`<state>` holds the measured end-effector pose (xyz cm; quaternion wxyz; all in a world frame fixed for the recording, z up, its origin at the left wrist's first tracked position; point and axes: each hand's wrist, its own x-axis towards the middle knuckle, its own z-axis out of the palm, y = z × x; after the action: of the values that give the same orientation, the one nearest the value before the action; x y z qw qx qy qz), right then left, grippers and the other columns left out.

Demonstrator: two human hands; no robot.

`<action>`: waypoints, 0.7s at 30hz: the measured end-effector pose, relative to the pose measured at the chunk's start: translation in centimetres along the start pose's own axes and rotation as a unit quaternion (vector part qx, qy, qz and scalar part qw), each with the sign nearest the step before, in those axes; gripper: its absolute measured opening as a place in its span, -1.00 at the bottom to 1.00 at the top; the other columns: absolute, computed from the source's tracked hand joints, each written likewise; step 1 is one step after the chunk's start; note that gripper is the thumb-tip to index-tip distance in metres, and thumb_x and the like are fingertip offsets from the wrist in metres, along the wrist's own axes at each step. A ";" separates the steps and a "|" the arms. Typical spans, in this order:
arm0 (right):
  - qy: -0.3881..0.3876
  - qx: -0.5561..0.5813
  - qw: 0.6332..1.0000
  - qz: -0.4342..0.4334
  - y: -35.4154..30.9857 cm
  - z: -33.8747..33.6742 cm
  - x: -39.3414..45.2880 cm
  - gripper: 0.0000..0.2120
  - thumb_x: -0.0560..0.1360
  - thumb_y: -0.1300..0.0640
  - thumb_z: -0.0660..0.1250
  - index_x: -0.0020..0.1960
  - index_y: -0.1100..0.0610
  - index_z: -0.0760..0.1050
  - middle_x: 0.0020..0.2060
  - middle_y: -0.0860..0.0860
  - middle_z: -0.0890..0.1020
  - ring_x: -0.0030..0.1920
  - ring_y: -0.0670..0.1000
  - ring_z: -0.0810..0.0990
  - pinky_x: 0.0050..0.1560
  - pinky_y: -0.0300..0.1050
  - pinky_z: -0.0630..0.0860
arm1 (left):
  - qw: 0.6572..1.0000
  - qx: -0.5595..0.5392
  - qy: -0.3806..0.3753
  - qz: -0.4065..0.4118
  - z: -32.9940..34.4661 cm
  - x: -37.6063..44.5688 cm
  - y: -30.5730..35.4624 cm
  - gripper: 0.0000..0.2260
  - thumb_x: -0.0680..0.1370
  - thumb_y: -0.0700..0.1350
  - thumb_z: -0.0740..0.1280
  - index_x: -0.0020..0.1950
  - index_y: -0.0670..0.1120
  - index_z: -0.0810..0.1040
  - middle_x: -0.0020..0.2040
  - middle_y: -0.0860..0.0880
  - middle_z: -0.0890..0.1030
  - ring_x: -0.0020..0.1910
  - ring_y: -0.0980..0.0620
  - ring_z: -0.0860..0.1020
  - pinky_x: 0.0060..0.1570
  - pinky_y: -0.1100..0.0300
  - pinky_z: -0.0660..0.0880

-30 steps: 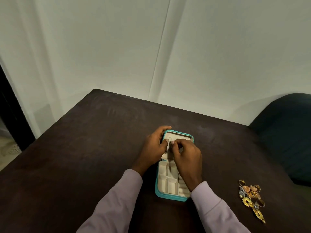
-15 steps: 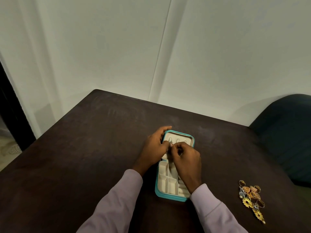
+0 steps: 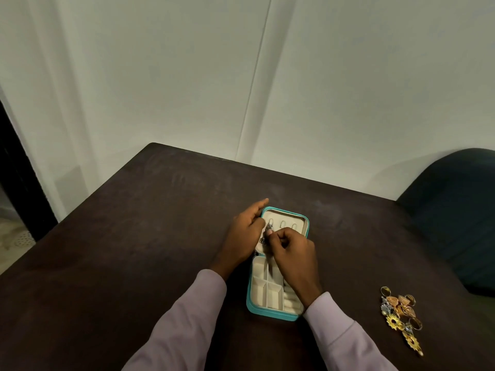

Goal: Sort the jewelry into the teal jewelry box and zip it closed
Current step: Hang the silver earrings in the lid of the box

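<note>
The teal jewelry box [image 3: 272, 314] lies open on the dark table, its cream lining split into several small compartments near me and a lid panel with three hooks farther away. My left hand [image 3: 245, 238] rests against the lid's left edge. My right hand [image 3: 290, 251] hovers over the middle of the box, fingertips pinched on a small silver piece of jewelry [image 3: 268, 228] at the leftmost hook. Part of that piece dangles below the fingers. A pile of gold, copper and silver jewelry [image 3: 400, 314] lies to the right of the box.
The dark brown table [image 3: 134, 250] stands against a pale wall. A dark teal chair [image 3: 455, 215] sits at the table's right side. A dark doorway and tiled floor show at the far left.
My right hand has drawn back slightly toward me, uncovering the three hooks in the lid. The silver piece stays pinched at the leftmost hook. My left hand has barely shifted.
</note>
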<state>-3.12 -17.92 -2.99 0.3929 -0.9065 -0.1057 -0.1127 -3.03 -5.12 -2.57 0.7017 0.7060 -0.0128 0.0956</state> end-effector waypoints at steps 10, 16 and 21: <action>0.023 -0.024 0.999 -0.016 -0.2 -0.9 -0.4 -0.78 0.51 -0.03 0.30 -0.24 0.05 0.56 -0.36 -0.13 0.61 -0.34 -0.17 0.56 -0.36 -0.26 0.48 | 0.999 0.008 0.021 -0.026 0.2 0.0 0.2 -0.70 0.63 -0.16 0.10 0.35 -0.09 0.39 0.02 -0.04 0.59 -0.13 0.12 0.61 -0.12 0.25 0.59; 0.028 -0.014 0.999 -0.025 -0.2 -2.3 -1.0 -0.79 0.50 -0.01 0.31 -0.25 0.05 0.55 -0.36 -0.18 0.59 -0.32 -0.22 0.57 -0.37 -0.33 0.45 | 0.999 0.025 0.017 -0.031 0.3 -0.1 -0.1 -0.70 0.64 -0.02 0.08 0.29 -0.08 0.43 -0.01 -0.02 0.63 -0.08 0.06 0.63 -0.05 0.14 0.60; 0.020 0.017 1.000 -0.017 -0.7 -3.9 -1.7 -0.81 0.49 -0.01 0.32 -0.22 0.07 0.56 -0.24 -0.17 0.64 -0.27 -0.23 0.60 -0.33 -0.27 0.54 | 0.999 0.017 0.027 -0.033 0.3 -0.3 0.0 -0.73 0.62 0.05 0.07 0.15 0.00 0.49 -0.10 -0.03 0.65 -0.12 0.05 0.64 -0.07 0.08 0.60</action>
<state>-5.44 -20.48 -0.43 0.4079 -0.8956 -0.1152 -0.1353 -3.31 -5.48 -2.61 0.6922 0.7151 0.0310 0.0918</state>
